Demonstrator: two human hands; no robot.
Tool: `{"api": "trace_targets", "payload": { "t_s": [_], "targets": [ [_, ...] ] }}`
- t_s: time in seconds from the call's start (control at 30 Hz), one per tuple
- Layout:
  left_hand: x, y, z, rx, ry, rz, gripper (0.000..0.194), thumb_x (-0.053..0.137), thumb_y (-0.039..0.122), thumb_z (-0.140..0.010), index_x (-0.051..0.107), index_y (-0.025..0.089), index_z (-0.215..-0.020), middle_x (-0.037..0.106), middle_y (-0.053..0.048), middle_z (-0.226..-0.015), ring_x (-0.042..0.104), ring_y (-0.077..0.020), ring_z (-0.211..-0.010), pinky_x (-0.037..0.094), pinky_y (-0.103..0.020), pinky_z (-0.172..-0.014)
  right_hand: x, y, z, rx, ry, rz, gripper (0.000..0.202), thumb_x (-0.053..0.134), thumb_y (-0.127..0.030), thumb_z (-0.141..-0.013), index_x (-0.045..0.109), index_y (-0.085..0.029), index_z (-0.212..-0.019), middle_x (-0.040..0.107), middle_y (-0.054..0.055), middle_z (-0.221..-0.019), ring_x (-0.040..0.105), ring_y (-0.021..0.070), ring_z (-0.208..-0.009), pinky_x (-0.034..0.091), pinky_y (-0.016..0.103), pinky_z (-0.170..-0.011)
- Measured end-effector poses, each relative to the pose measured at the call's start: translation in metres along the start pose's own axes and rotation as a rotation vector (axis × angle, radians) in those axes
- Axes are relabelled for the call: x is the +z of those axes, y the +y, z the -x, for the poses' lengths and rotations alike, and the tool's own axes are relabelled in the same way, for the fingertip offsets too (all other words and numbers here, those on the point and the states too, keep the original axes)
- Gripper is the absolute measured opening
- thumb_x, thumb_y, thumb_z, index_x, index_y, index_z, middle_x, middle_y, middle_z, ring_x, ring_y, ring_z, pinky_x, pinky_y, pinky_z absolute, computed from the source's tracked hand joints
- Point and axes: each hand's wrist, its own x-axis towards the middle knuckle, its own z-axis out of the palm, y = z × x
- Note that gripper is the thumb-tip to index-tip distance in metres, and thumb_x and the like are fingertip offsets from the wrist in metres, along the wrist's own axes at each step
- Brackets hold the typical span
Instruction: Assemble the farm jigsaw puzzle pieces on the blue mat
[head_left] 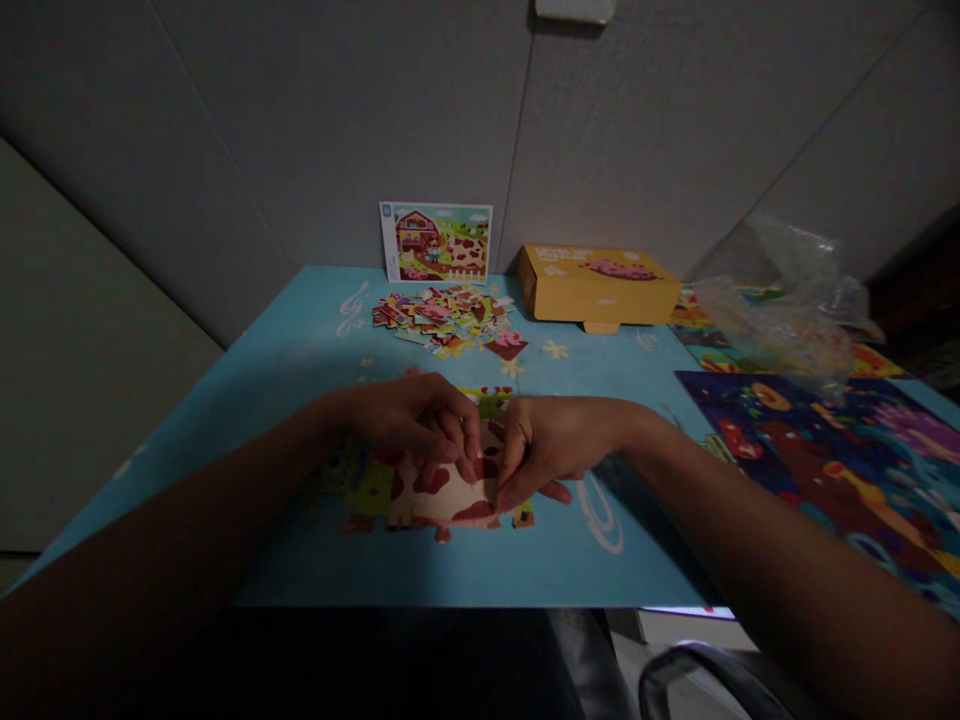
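A partly joined jigsaw puzzle [442,495] with a brown-spotted cow pattern and green parts lies flat near the table's front edge. Over its upper left, my left hand [416,415] is bent down with curled fingers, their tips touching the cow part. Whether a piece sits between those fingers is hidden. My right hand [551,445] is closed at the puzzle's right edge, thumb and forefinger pinched at the border of a cow-patterned puzzle piece. Its other fingers are folded underneath, partly out of sight. Both forearms cover parts of the puzzle's sides.
Behind the puzzle lies a heap of loose puzzle pieces [442,312]. A farm picture card [439,242] leans on the wall, beside a yellow box [600,285]. To the right are a dark, colourful finished puzzle [810,450] and a crumpled clear plastic bag [787,310]. The table [300,330] is light blue.
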Motion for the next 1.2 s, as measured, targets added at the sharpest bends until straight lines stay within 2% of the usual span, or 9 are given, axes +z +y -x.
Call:
{"api": "trace_targets", "payload": {
  "t_s": [0.17, 0.27, 0.33, 0.43, 0.5, 0.7, 0.8, 0.93, 1.2],
  "targets": [
    [-0.001, 0.002, 0.0, -0.015, -0.021, 0.014, 0.025, 0.072, 0.038, -0.08, 0.071, 0.016, -0.094, 0.077, -0.012, -0.086, 0.071, -0.02, -0.06, 0.054, -0.025, -0.052, 0.013, -0.009, -0.005, 0.009, -0.098, 0.008, 0.019, 0.071, -0.028, -0.084, 0.078, -0.012, -0.089, 0.054, -0.008, -0.043, 0.041, 0.0028, -0.035, 0.031, 0.015, -0.036],
    [-0.001, 0.002, 0.0, -0.019, -0.014, 0.021, 0.023, 0.072, 0.036, -0.08, 0.071, 0.017, -0.092, 0.077, -0.012, -0.091, 0.071, -0.0192, -0.06, 0.054, -0.023, -0.052, 0.015, -0.009, -0.007, -0.008, -0.129, 0.012, 0.018, 0.071, -0.028, -0.084, 0.078, -0.012, -0.091, 0.053, -0.009, -0.042, 0.041, 0.0028, -0.035, 0.031, 0.016, -0.037],
    [-0.001, 0.002, 0.001, -0.014, -0.014, 0.025, 0.023, 0.072, 0.036, -0.081, 0.07, 0.017, -0.093, 0.077, -0.012, -0.095, 0.071, -0.0185, -0.061, 0.055, -0.023, -0.053, 0.014, -0.007, -0.007, -0.017, -0.133, -0.01, 0.018, 0.072, -0.029, -0.083, 0.078, -0.013, -0.089, 0.053, -0.009, -0.043, 0.041, 0.0026, -0.035, 0.031, 0.016, -0.037],
    [0.0, 0.002, 0.001, 0.016, 0.036, 0.04, 0.024, 0.073, 0.036, -0.078, 0.07, 0.016, -0.089, 0.077, -0.012, -0.087, 0.07, -0.018, -0.056, 0.054, -0.024, -0.05, 0.01, -0.002, -0.007, -0.045, -0.082, -0.042, 0.023, 0.074, -0.035, -0.081, 0.078, -0.012, -0.085, 0.055, -0.007, -0.045, 0.043, 0.0028, -0.037, 0.03, 0.016, -0.038],
    [-0.001, 0.001, 0.0, 0.087, 0.201, 0.039, 0.022, 0.074, 0.034, -0.075, 0.068, 0.014, -0.081, 0.075, -0.01, -0.074, 0.064, -0.015, -0.046, 0.05, -0.021, -0.043, 0.007, 0.002, -0.008, -0.087, 0.014, -0.02, 0.026, 0.073, -0.037, -0.081, 0.078, -0.012, -0.086, 0.057, -0.006, -0.046, 0.043, 0.0033, -0.039, 0.031, 0.017, -0.04],
    [-0.014, 0.0, -0.009, 0.429, 1.052, -0.022, 0.012, 0.07, 0.025, -0.068, 0.065, 0.015, -0.069, 0.059, 0.002, -0.043, 0.037, -0.0048, -0.029, 0.026, -0.016, -0.031, 0.003, 0.008, -0.014, -0.27, 0.358, 0.236, 0.017, 0.069, -0.025, -0.083, 0.079, -0.015, -0.094, 0.076, 0.004, -0.078, 0.063, 0.01, -0.064, 0.043, 0.021, -0.061],
    [-0.024, -0.001, -0.011, 0.468, 1.312, -0.055, 0.01, 0.067, 0.024, -0.067, 0.063, 0.015, -0.064, 0.05, 0.006, -0.037, 0.031, -0.0037, -0.029, 0.021, -0.017, -0.031, 0.003, 0.008, -0.016, -0.308, 0.475, 0.391, 0.017, 0.068, -0.023, -0.083, 0.079, -0.017, -0.094, 0.075, 0.003, -0.074, 0.06, 0.0098, -0.059, 0.039, 0.022, -0.057],
    [-0.029, -0.003, -0.011, 0.471, 1.419, -0.101, 0.009, 0.066, 0.024, -0.066, 0.063, 0.016, -0.062, 0.045, 0.007, -0.035, 0.029, -0.0038, -0.03, 0.02, -0.018, -0.034, 0.002, 0.008, -0.014, -0.3, 0.562, 0.48, 0.013, 0.068, -0.02, -0.08, 0.079, -0.017, -0.087, 0.07, 0.0, -0.066, 0.055, 0.0082, -0.054, 0.034, 0.022, -0.055],
    [-0.024, -0.003, -0.011, 0.414, 1.414, -0.16, 0.01, 0.065, 0.027, -0.066, 0.063, 0.017, -0.063, 0.044, 0.007, -0.036, 0.032, -0.0057, -0.033, 0.023, -0.021, -0.038, 0.002, 0.006, -0.012, -0.235, 0.521, 0.448, 0.009, 0.064, -0.017, -0.073, 0.065, -0.016, -0.064, 0.054, -0.005, -0.057, 0.043, 0.0071, -0.053, 0.025, 0.023, -0.054]
  ]
}}
